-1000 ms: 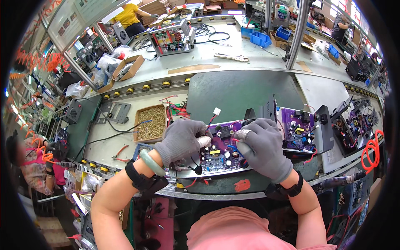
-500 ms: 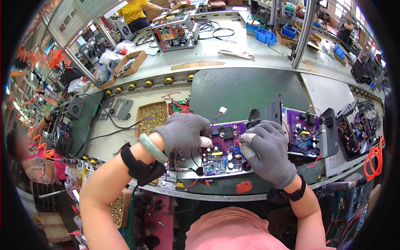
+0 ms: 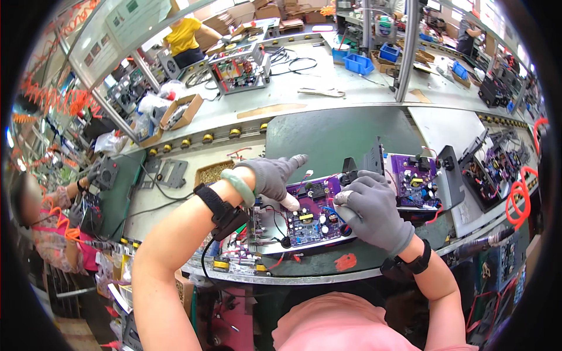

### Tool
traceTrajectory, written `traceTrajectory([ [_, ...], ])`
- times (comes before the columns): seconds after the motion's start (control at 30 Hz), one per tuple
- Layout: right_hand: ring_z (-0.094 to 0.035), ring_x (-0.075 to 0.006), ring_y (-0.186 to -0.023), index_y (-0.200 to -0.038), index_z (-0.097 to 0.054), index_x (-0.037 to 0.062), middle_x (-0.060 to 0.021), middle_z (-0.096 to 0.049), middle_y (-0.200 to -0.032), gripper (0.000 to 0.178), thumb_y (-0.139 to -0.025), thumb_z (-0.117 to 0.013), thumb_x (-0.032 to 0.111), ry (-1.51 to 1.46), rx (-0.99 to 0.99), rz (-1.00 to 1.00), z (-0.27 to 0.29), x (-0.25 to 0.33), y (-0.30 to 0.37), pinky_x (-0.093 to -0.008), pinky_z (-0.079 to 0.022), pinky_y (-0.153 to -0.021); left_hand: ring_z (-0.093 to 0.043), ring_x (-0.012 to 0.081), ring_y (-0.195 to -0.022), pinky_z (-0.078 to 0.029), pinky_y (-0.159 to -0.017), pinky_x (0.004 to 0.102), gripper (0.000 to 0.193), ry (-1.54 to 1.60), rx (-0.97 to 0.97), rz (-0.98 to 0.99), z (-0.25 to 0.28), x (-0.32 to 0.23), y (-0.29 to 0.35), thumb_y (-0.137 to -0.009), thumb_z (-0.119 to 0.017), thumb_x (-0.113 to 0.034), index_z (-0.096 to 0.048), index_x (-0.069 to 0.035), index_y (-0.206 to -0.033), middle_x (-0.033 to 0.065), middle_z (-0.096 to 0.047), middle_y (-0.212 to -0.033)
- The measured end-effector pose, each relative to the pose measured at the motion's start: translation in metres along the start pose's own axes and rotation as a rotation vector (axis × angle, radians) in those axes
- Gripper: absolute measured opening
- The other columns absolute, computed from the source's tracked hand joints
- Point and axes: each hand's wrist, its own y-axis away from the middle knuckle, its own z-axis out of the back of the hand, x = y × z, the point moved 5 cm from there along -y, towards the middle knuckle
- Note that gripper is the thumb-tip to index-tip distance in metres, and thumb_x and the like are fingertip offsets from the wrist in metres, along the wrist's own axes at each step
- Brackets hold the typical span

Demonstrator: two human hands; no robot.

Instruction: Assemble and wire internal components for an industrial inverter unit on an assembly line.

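1. Left hand (image 3: 277,177), gloved, open, index finger extended, thumb at the purple circuit board (image 3: 317,216).
2. That board, near the counter's (image 3: 304,267) front edge.
3. Right hand (image 3: 374,212), gloved, fingers curled at the board's right end; whether gripping, cannot tell.
4. Second circuit board (image 3: 413,178), just beside.

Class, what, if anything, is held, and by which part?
Left hand: open, holding nothing visible. Right hand: curled beside the blue wire on the purple circuit board; whether it grips anything cannot be told.
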Motion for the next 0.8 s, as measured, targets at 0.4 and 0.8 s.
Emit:
traceTrajectory([
  [0.4,-0.068,-0.0378,-0.08,-0.101,-0.065,0.0031,-0.0197,-0.068,-0.083,0.019,-0.088,-0.065,0.017,-0.477,0.112,-0.409,-0.06,0.025,-0.026,-0.0466,-0.053,-0.071,-0.07,0.0287,-0.086,-0.056,-0.076,0.036,0.017,0.26,-0.948,-0.36,-0.013,-0.021,0.08,-0.086,-0.068,-0.012,-0.072,-0.007,-0.103,0.0138,-0.068,-0.092],
  [0.8,-0.068,-0.0359,-0.072,-0.084,-0.066,0.0117,-0.0131,-0.066,-0.073,0.011,-0.085,-0.062,0.022,-0.153,0.095,-0.186,-0.109,0.042,-0.06,-0.0479,-0.053,-0.063,-0.062,0.0089,-0.067,-0.049,-0.061,0.027,0.029,0.816,-0.953,-0.098,-0.053,0.047,0.095,-0.097,-0.065,-0.029,-0.073,-0.001,-0.098,0.0057,-0.067,-0.074],
])
